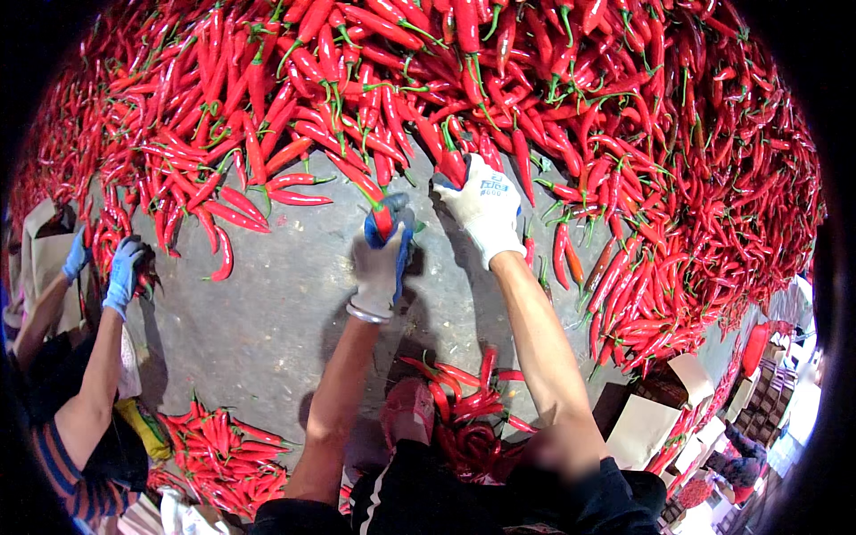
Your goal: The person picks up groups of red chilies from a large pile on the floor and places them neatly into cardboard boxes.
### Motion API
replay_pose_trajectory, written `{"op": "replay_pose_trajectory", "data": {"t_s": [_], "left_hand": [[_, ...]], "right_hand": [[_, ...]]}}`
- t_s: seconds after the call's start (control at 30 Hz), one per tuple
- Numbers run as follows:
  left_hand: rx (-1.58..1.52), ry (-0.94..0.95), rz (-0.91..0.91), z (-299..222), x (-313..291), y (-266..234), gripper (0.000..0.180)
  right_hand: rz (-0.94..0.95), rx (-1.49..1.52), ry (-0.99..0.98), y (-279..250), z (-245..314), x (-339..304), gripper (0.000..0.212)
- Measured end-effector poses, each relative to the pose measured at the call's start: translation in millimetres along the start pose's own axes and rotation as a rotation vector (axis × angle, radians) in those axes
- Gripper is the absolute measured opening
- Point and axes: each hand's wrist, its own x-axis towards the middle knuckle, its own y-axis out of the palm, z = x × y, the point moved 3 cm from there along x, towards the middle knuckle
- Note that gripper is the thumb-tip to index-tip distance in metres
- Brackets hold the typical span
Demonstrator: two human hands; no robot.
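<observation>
My left hand (378, 267), in a white and blue work glove, is closed round a red chili pepper (382, 218) whose green stem end points away from me. A white wristband circles that wrist. Farther off and to the right, my gloved right hand (486, 207) reaches the near edge of the large chili heap (499, 53). Its thumb and fingers are closed on another red chili pepper (453, 168) with a green stem. Beneath both hands lies the grey work surface (276, 303), and loose chilies are scattered along the heap's edge.
Beside me at left, a co-worker's blue-gloved hands (125, 272) are at the heap. A smaller chili pile (236, 464) lies at lower left, with more chilies (468, 397) close to my body. Open cardboard boxes (642, 432) stand at lower right.
</observation>
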Motion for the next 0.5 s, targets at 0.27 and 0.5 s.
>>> {"op": "replay_pose_trajectory", "data": {"t_s": [0.27, 0.5], "left_hand": [[-0.172, 0.240, -0.161, 1, 23, -39, 0.019], [-0.354, 0.009, -0.360, -67, 55, -37, 0.016]], "right_hand": [[-0.055, 1.025, 0.319, 3, -97, -93, 0.035], [-0.701, 0.949, 0.525, -43, -203, -150, 0.018]]}}
